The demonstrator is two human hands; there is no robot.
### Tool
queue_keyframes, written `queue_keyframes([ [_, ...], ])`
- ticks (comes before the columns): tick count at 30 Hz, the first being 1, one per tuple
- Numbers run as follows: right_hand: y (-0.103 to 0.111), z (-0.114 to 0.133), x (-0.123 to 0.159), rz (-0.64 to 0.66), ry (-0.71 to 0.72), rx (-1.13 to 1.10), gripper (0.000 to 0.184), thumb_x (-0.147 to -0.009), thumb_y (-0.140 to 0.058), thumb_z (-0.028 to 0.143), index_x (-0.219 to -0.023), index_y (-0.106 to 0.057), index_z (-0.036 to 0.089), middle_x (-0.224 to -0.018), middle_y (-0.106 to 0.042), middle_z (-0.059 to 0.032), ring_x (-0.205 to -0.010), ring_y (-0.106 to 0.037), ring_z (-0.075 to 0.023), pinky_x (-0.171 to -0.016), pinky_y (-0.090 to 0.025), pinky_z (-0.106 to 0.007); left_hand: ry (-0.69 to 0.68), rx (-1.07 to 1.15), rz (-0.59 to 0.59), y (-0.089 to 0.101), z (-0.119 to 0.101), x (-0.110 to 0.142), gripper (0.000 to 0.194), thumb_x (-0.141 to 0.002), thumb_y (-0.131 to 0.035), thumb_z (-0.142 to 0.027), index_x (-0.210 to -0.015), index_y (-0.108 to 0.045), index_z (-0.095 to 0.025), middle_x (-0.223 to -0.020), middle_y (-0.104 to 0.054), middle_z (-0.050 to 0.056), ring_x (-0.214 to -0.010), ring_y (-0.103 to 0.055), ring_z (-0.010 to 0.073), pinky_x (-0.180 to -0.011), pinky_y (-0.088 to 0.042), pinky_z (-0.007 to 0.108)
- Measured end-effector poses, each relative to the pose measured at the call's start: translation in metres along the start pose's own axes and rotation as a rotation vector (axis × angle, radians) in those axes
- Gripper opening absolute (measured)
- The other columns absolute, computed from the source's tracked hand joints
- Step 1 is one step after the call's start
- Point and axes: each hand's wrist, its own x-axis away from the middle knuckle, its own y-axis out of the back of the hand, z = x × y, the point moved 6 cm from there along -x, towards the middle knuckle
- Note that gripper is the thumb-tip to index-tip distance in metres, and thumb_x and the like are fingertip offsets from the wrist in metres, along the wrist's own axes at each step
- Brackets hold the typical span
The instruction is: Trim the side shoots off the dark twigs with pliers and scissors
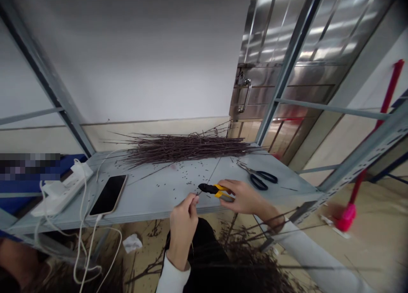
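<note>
My left hand (185,218) pinches a thin dark twig (213,174) near the shelf's front edge. The twig slants up and away toward the back. In my right hand (244,197) is a pair of cutting pliers (213,190) with yellow and grey handles and a black head. The pliers' jaws lie at the twig just above my left fingertips; whether they touch it I cannot tell. A large bundle of dark twigs (188,147) lies along the back of the grey shelf (153,204). Small dark clippings are scattered in front of it.
Black-handled scissors (259,177) lie to the right on the shelf. At the left are a phone (109,195) and a white power strip (62,195) with dangling cables. Metal posts (280,85) frame the shelf. Branches (255,259) spread below, near my right forearm.
</note>
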Motion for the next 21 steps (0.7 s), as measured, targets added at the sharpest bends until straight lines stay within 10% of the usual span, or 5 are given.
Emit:
queue_keyframes([
  [21,-0.037,-0.011,0.015,0.115,-0.345,-0.691,0.028,-0.079,-0.056,0.042,-0.067,-0.047,0.019,-0.052,-0.031,0.008,-0.046,-0.031,-0.007,-0.043,-0.023,-0.021,-0.054,-0.034,0.058,0.006,-0.005,-0.013,0.025,-0.089,-0.042,-0.016,-0.086,-0.066,-0.021,-0.072,-0.072,0.002,-0.055,-0.06,0.0137,-0.058,-0.04,0.021],
])
